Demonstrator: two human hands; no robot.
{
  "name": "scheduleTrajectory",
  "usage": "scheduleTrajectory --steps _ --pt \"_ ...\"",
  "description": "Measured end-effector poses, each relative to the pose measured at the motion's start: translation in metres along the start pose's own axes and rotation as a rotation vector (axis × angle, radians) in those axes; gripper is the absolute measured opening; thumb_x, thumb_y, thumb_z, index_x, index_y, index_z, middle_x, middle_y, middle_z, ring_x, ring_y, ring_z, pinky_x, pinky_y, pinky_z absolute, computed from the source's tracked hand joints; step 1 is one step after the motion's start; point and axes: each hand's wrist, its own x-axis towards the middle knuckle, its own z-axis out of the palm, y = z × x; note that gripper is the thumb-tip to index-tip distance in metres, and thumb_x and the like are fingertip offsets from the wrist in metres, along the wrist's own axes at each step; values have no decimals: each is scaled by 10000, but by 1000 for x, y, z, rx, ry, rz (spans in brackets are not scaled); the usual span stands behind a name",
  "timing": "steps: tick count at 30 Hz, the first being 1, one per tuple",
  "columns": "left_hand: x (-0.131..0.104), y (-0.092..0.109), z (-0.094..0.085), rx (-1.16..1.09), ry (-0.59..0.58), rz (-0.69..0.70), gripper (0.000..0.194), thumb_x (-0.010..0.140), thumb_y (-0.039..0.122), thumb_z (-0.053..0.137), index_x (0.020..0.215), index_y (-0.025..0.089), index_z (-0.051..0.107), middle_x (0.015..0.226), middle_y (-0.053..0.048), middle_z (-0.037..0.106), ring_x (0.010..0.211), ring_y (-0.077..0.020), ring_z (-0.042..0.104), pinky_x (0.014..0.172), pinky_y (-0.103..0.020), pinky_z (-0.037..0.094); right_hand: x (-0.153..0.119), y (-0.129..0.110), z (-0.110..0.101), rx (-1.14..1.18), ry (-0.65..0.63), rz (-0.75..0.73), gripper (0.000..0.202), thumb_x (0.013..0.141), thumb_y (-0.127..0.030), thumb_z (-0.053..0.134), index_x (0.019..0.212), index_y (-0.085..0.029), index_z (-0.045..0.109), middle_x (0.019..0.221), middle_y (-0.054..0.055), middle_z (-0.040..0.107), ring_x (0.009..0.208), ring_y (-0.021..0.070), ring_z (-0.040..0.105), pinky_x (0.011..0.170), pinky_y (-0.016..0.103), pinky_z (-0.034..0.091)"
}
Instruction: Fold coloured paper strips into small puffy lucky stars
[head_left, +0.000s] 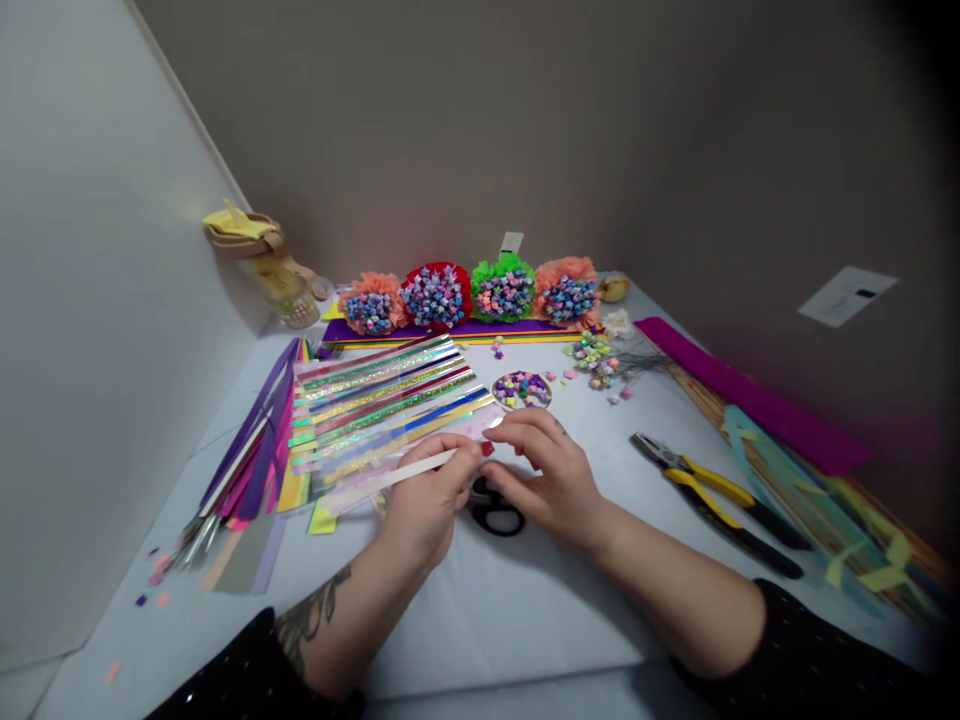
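Note:
A pale paper strip [409, 472] is pinched between the thumb and fingers of my left hand [431, 500]; its long tail runs out to the left. A small red folded bit [487, 449] shows at the strip's near end, just past my left fingertips. My right hand [551, 475] is beside it, thumb and forefinger apart above and below the red bit; I see no firm grip on it. Under the hands lie black-handled scissors [500, 515], their blades mostly hidden. Behind them, shiny striped paper strips [390, 400] are spread in rows, and a small dish [523, 390] holds tiny folded paper stars.
Yellow-black pliers [712, 500] lie at right, near sticks and teal strips [795, 500] and magenta paper [750, 390]. Purple strips [259, 440] fan out at left. Several star-filled paper flowers [435, 297] line the back wall. A jar [289, 295] stands back left.

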Motion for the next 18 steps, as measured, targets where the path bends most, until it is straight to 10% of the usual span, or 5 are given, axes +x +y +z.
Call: scheduleTrajectory --steps 18 --pt "0 1 -1 18 -83 -73 198 610 275 712 625 155 555 464 77 375 407 -28 260 368 -169 134 1 2 -1 -96 -40 -62 175 814 -144 566 941 -246 631 871 49 642 819 179 616 751 322 506"
